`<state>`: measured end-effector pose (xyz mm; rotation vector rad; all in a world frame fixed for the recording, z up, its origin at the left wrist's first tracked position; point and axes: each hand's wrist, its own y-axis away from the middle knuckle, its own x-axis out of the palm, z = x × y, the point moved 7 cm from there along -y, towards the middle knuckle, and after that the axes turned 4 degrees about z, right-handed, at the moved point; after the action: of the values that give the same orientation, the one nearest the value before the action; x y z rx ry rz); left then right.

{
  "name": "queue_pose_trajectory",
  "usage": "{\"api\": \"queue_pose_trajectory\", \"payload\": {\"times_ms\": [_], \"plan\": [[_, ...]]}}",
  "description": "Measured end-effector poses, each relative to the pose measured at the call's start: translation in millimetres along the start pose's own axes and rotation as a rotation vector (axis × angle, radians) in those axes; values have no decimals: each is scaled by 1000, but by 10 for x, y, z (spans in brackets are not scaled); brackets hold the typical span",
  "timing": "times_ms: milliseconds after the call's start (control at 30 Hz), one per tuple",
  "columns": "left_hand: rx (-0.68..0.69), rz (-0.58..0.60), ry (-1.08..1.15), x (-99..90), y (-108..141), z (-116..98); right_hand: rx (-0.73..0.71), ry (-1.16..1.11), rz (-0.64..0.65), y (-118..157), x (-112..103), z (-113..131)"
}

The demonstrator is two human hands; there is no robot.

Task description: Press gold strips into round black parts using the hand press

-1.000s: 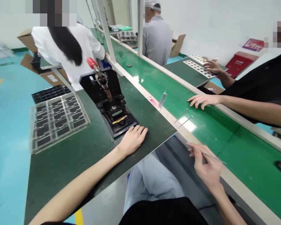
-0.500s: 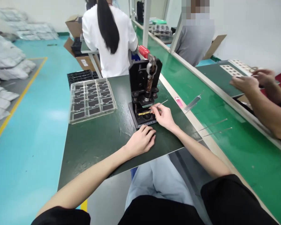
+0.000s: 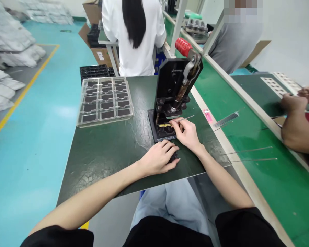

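Workbench (image 3: 105, 154), two hands (image 3: 158, 158) (image 3: 186, 133), one metal pick (image 3: 186, 118)

This is a factory workshop, with a green conveyor belt (image 3: 278, 171) and a hand press (image 3: 167, 82) on the counter (image 3: 103, 161).

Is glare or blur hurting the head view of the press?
Head view: patchy glare lies across the dark green mat; the wide lens bows the pale rail; the yellow strip in the press looks soft, detail unreadable.
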<state>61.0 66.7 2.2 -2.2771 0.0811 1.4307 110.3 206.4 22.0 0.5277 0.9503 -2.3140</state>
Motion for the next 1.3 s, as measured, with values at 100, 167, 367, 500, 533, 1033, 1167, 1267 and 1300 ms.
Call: {"api": "queue_pose_trajectory", "payload": {"times_ms": [100,167,367,500,533,1033,1167,1267,1300], "plan": [[-11,39,87,-45,11,62,-29,31,-5,-2,-5,33],[8,77,158,-80,25,112,-35,34,-11,-6,-8,38],[-6,93,282,-136,48,241,-33,39,7,-21,5,33],[-28,61,317,-101,37,271,-27,37,23,-24,20,15],[-31,50,314,-91,35,276,-35,35,22,-23,22,16],[-144,76,418,-46,14,323,-31,-9,57,-32,48,-37],[-181,19,389,-34,37,372,37,-114,-105,16,-184,51],[-180,-27,318,-48,60,353,102,-189,-209,229,-403,176],[-181,-36,288,-51,67,342,129,-195,-189,329,-424,214]]}}
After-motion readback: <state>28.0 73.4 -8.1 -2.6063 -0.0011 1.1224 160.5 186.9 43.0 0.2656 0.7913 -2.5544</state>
